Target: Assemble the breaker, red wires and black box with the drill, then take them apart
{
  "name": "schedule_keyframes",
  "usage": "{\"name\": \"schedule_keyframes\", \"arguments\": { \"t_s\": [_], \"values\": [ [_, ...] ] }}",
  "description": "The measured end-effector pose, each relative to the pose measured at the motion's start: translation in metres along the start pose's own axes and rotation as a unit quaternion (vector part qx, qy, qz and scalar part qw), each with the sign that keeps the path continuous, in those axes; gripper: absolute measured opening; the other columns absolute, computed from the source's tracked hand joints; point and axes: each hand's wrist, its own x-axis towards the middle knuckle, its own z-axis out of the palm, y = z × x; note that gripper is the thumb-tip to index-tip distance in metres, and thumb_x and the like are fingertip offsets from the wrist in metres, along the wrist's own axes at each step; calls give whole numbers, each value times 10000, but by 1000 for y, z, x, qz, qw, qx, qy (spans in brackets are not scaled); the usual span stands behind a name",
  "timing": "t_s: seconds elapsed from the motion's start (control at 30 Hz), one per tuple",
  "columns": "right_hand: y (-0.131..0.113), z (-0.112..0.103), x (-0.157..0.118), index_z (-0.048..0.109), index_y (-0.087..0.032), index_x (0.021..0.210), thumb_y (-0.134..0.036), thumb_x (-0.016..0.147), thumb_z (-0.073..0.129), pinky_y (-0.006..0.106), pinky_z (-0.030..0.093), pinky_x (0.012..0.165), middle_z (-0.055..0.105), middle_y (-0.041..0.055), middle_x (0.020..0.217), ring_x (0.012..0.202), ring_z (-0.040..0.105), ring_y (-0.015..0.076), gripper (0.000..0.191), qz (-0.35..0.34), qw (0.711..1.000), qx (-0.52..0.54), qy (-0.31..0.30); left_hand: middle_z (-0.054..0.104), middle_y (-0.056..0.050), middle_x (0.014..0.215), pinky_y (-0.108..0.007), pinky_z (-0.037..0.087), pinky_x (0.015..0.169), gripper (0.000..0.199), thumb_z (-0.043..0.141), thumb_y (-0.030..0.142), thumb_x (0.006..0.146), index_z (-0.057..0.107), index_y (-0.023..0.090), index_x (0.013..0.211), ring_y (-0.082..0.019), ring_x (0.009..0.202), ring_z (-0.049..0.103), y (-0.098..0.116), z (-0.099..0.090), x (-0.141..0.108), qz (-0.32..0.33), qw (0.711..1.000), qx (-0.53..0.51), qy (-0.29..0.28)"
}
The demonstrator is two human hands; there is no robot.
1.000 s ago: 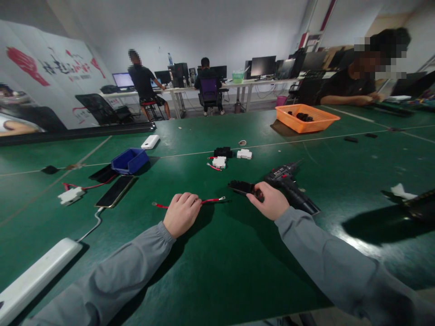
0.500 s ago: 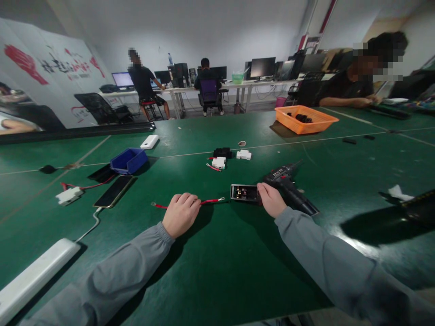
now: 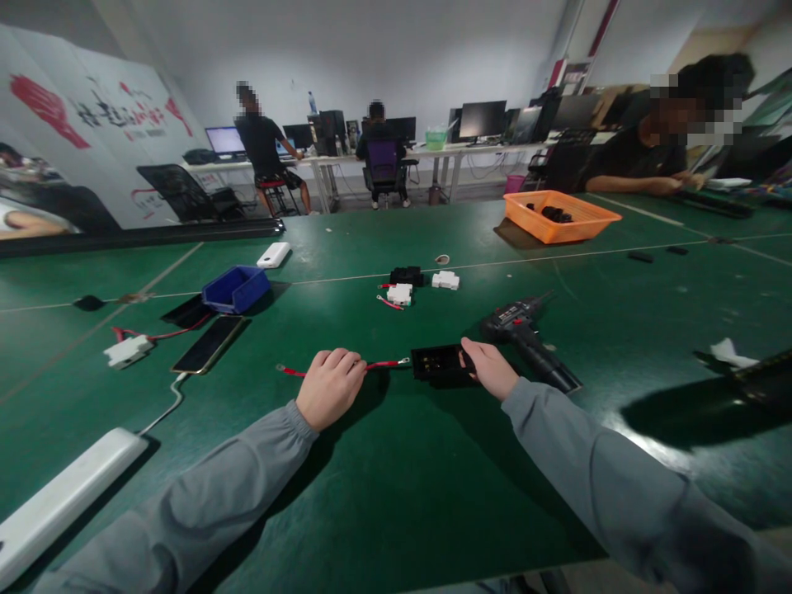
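Note:
My left hand (image 3: 332, 386) is closed around the middle of a red cable (image 3: 384, 365) with metal ring terminals at its two ends. The right-hand terminal lies close to the left edge of a black rectangular housing (image 3: 436, 375); whether they touch I cannot tell. Small brass-coloured parts show inside the housing's open face. My right hand (image 3: 488, 369) grips the housing by its right end, with fingers partly hidden. Just behind that hand, a black cordless drill (image 3: 523, 330) lies on its side on the green table (image 3: 396, 487).
White modules (image 3: 445, 280) and a black block (image 3: 407, 275) lie ahead. At left are a blue bin (image 3: 235, 289), a phone (image 3: 209, 345) and a white power strip (image 3: 74, 495). An orange basket (image 3: 560, 223) stands farther back. A person (image 3: 656, 157) sits at the right.
The black housing has shifted slightly left, towards the cable terminal, and tilted, so its inside looks darker. My left hand has barely moved.

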Motion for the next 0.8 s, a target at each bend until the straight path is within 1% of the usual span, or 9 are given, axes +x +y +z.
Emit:
{"name": "schedule_keyframes", "arguments": {
  "t_s": [0.1, 0.2, 0.3, 0.43, 0.6, 0.7, 0.8],
  "values": [
    [3, 4, 3, 496, -193, 656, -714, 819, 491, 263, 345, 510, 489, -19, 598, 526, 427, 123, 546, -1, 1000, -10, -24, 672, -67, 1005, -386, 382, 790, 157, 503, 238, 954, 650, 196, 987, -220, 953, 574, 0, 0, 0, 0, 1000, -1, 0],
    [5, 7, 6, 517, -191, 677, -686, 869, 432, 284, 382, 580, 538, 0, 644, 593, 476, 149, 538, -24, 998, -47, -44, 675, -63, 996, -388, 383, 788, 153, 510, 241, 951, 652, 198, 985, -219, 950, 577, -1, -1, 0, 1, 1000, -5, 1],
    [5, 8, 7, 518, -193, 671, -624, 930, 362, 293, 384, 625, 551, 6, 658, 634, 495, 164, 526, -61, 987, -138, -53, 678, -62, 995, -387, 384, 779, 150, 514, 239, 948, 653, 199, 988, -217, 947, 582, -1, -1, 0, 4, 1000, -10, 3],
    [0, 7, 4, 550, -198, 677, -513, 984, 308, 296, 363, 649, 578, 12, 660, 659, 536, 176, 502, -93, 957, -266, -62, 678, -61, 1007, -387, 387, 782, 161, 502, 241, 954, 652, 198, 998, -217, 955, 583, -1, -1, 0, 5, 1000, -10, 0],
    [-4, 11, -4, 570, -212, 739, -471, 993, 335, 293, 338, 627, 610, 21, 690, 656, 549, 175, 433, -125, 930, -345, -13, 674, -68, 1006, -390, 394, 785, 163, 505, 242, 951, 655, 198, 998, -215, 956, 581, 0, -2, 1, 5, 1000, -4, -1],
    [-3, 9, -7, 559, -218, 802, -452, 1001, 327, 287, 347, 626, 616, 19, 720, 670, 557, 174, 385, -143, 931, -335, 3, 674, -68, 999, -390, 395, 785, 160, 508, 239, 948, 656, 197, 989, -215, 951, 578, 0, -2, 1, 3, 1000, -6, 0],
    [-1, -1, -4, 589, -215, 898, -382, 998, 331, 286, 373, 664, 652, 32, 809, 741, 587, 182, 324, -161, 932, -325, 14, 674, -70, 996, -390, 395, 785, 162, 506, 241, 948, 656, 196, 987, -218, 951, 579, 0, -1, 1, 2, 1000, -6, -1]
  ]
}}
